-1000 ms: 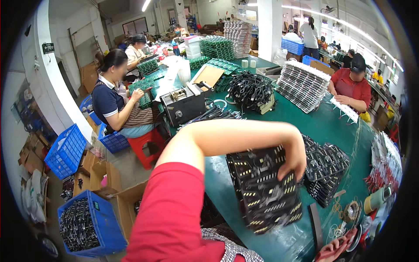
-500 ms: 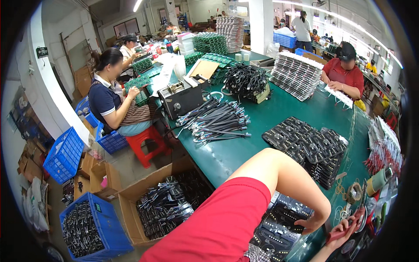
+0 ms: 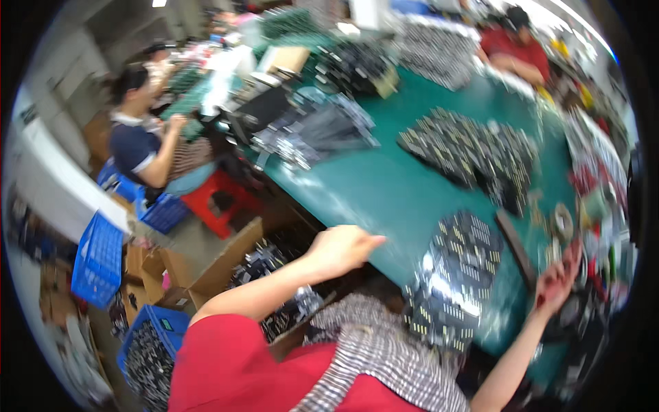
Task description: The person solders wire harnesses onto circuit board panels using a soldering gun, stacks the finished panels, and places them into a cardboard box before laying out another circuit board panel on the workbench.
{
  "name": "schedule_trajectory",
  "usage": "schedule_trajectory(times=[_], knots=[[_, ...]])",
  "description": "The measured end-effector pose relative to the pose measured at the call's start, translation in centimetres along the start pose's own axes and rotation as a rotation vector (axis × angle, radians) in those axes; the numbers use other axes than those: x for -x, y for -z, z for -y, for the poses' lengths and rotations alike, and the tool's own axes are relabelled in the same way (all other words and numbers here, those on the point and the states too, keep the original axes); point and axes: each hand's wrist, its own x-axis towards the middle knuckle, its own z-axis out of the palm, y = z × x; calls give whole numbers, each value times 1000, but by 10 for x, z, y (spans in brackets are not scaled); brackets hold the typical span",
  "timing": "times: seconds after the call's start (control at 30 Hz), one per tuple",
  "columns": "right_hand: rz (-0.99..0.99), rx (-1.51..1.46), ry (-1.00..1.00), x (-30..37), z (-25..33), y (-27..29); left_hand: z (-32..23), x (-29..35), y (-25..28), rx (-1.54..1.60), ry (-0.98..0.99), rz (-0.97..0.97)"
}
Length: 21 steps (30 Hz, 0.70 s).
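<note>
Motion smears much of the view. My left hand (image 3: 347, 248) hangs over the table's near edge, beside a cardboard box, its fingers curled with one digit pointing right; whatever they may hold is hidden. To its right, black circuit boards (image 3: 456, 275) with rows of pale parts lie stacked at the near edge, partly under clear shiny plastic. My right hand (image 3: 557, 278) is by the clutter at the right, closed around red-handled pliers (image 3: 573, 254), blurred. A dark flat bar (image 3: 515, 248) lies between the boards and that hand.
More black boards (image 3: 473, 154) are piled farther back on the green table (image 3: 343, 199). Black cables (image 3: 316, 130) lie beyond, left. The open cardboard box (image 3: 230, 257) and a blue crate (image 3: 147, 350) stand below left. Co-workers sit left (image 3: 137, 137) and far right (image 3: 518, 51).
My left hand has left the near boards and swung left to the table's edge. My right hand appears higher, along with the table, as the view has shifted.
</note>
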Motion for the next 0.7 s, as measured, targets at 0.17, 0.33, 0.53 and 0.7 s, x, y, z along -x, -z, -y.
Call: schedule_trajectory(times=[0.17, 0.33, 0.53, 0.7], knots=[[-117, 174, -70, 5, -24, -33, 38, 21, -77, 885, 211, 622], [-328, -201, -329, 19, -58, -69, 12, 11, -106, 1388, 259, 727], [-394, -41, -370, 35, -79, -72, -12, 15, -106, 1287, 225, 661], [-434, -119, -387, 52, -93, -70, -16, 21, -91, 1023, -78, 367]])
